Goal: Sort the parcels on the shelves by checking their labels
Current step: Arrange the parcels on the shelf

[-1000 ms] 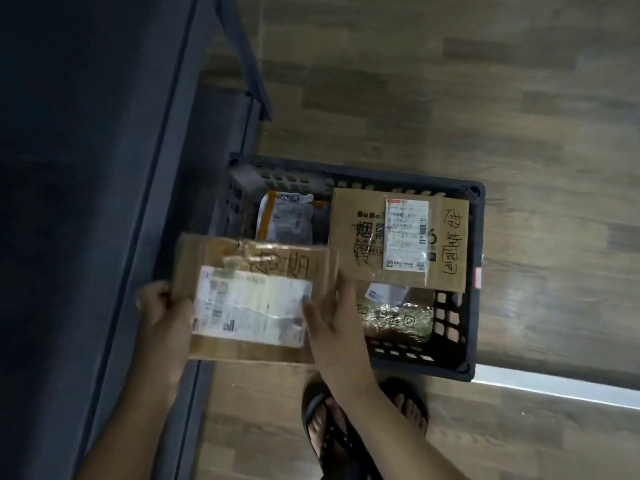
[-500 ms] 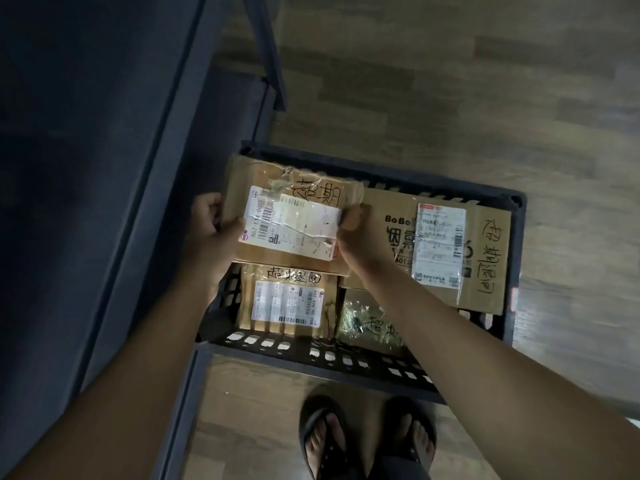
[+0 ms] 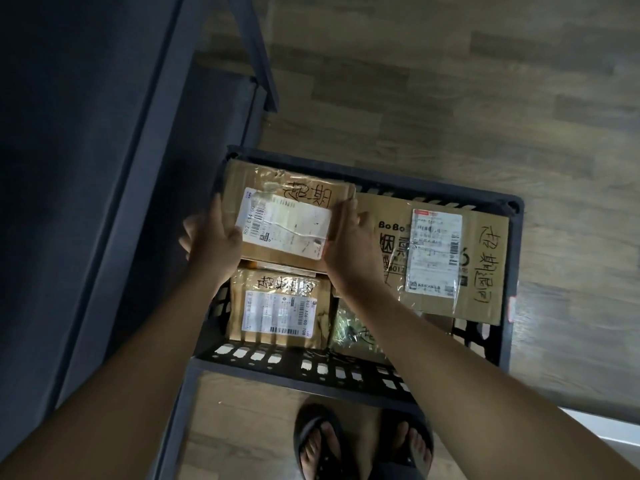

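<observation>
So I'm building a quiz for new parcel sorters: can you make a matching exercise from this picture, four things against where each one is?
Things
1. held parcel
2. BoBo carton
3. taped parcel
4. sandals

Places
A. on the wood floor, nearer the camera than the crate
B. in the crate's near left corner
C. between the left hand and right hand, over the crate's far left
D. along the crate's right side, label up

Pairs: 1-C, 2-D, 3-B, 4-A
</observation>
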